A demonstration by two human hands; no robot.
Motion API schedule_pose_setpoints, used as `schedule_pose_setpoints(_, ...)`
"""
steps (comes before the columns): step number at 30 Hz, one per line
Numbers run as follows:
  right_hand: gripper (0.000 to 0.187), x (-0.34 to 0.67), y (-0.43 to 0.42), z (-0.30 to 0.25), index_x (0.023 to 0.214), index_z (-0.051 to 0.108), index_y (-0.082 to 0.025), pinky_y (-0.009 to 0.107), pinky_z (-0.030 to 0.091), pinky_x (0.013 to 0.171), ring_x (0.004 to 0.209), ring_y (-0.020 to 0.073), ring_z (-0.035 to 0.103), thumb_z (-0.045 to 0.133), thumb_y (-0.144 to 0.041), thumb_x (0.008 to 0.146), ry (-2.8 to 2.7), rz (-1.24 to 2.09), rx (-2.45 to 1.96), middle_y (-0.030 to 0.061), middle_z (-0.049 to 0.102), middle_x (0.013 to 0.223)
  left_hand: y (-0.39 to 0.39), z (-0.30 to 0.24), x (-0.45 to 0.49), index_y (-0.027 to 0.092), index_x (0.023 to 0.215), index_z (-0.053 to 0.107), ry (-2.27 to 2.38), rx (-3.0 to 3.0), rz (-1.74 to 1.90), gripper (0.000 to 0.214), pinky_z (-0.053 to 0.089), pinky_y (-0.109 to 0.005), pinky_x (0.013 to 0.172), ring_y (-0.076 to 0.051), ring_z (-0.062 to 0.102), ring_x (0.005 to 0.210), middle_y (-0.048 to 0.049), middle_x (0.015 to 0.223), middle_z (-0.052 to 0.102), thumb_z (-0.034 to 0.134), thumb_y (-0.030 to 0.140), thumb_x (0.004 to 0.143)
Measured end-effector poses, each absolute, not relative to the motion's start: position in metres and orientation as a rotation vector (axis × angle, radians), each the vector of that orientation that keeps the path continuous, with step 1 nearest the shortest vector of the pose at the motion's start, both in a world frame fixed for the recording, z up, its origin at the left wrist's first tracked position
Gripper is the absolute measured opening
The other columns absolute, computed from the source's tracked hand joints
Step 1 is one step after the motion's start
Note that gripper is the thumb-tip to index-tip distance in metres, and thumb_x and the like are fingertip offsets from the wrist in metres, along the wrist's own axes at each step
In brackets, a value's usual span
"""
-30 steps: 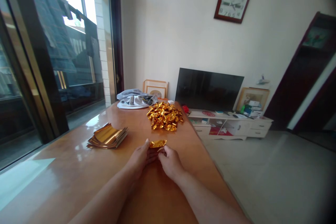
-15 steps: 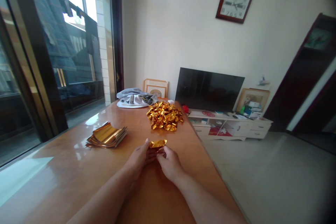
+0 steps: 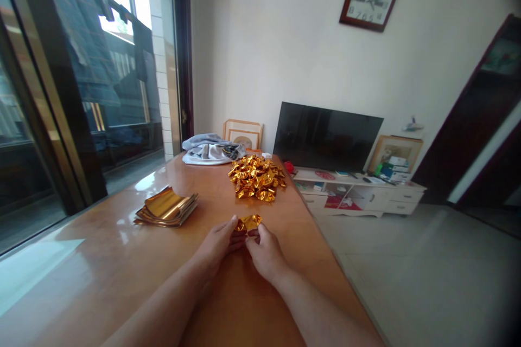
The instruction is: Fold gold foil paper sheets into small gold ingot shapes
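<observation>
Gold foil (image 3: 249, 222) spans your two hands over the table (image 3: 122, 276), apparently held at both ends so that such a light piece neither slips nor springs open. Your left hand (image 3: 220, 241) is half curled, thumb at the foil's left end; your right hand (image 3: 266, 252) is nearly closed, thumb and fingers pinching its right side. The foil lies just beyond your fingers, on their far side. The stack (image 3: 166, 209) sits apart to the left, the pile (image 3: 257, 179) farther off; this spacing likely keeps flat sheets and crumpled pieces separate.
</observation>
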State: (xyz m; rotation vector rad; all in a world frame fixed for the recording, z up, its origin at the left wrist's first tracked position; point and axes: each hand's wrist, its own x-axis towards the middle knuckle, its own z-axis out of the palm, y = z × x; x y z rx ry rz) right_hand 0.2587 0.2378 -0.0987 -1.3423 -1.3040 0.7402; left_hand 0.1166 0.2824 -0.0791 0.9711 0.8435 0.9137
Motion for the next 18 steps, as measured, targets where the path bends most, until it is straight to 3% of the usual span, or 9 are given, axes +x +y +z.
schedule_pose_setpoints(3, 0.019, 0.2602, 0.2374, -0.0990, 0.099, 0.066, -0.021, 0.033, 0.055, 0.077, 0.085, 0.0233, 0.069, 0.061, -0.020, 0.081, -1.296, 0.760, -1.336, 0.0058, 0.073, 0.095, 0.2817, -0.0792, 0.1165, 0.012, 0.099, 0.070, 0.841, 0.966, 0.926, 0.034, 0.060, -0.036, 0.086, -0.025, 0.075, 0.091, -0.0175, 0.101, 0.077, 0.066, 0.045, 0.090)
schedule_pose_setpoints(5, 0.036, 0.2614, 0.2366, -0.0992, 0.116, 0.065, -0.020, 0.034, 0.055, 0.078, 0.085, 0.0227, 0.069, 0.062, -0.021, 0.080, -1.280, 0.736, -1.349, 0.0073, 0.072, 0.103, 0.2820, -0.0793, 0.1164, 0.012, 0.096, 0.070, 0.877, 0.945, 0.941, 0.032, 0.060, -0.035, 0.084, -0.025, 0.075, 0.089, -0.0179, 0.099, 0.077, 0.066, 0.043, 0.090)
schedule_pose_setpoints(8, 0.070, 0.2630, 0.2353, -0.0997, 0.146, 0.047, -0.020, 0.034, 0.055, 0.085, 0.093, 0.0221, 0.067, 0.063, -0.019, 0.078, -1.243, 0.662, -1.373, 0.0105, 0.066, 0.123, 0.2827, -0.0791, 0.1163, 0.011, 0.096, 0.069, 0.917, 0.921, 0.951, 0.030, 0.061, -0.037, 0.084, -0.026, 0.075, 0.089, -0.0188, 0.098, 0.077, 0.066, 0.040, 0.090)
schedule_pose_setpoints(10, 0.080, 0.2638, 0.2344, -0.1000, 0.154, 0.037, -0.021, 0.033, 0.054, 0.088, 0.102, 0.0227, 0.065, 0.063, -0.019, 0.078, -1.245, 0.634, -1.374, 0.0114, 0.061, 0.132, 0.2830, -0.0790, 0.1165, 0.011, 0.096, 0.069, 0.925, 0.911, 0.950, 0.029, 0.061, -0.038, 0.084, -0.027, 0.075, 0.089, -0.0193, 0.098, 0.077, 0.066, 0.039, 0.090)
schedule_pose_setpoints(18, 0.056, 0.2631, 0.2298, -0.0951, 0.138, 0.054, -0.022, 0.037, 0.054, 0.092, 0.107, 0.0241, 0.065, 0.059, -0.020, 0.083, -1.407, 0.602, -1.382, 0.0087, 0.067, 0.121, 0.2800, -0.0793, 0.1183, 0.011, 0.094, 0.071, 0.875, 0.899, 0.975, 0.024, 0.059, -0.037, 0.088, -0.023, 0.074, 0.086, -0.0164, 0.099, 0.076, 0.069, 0.034, 0.088)
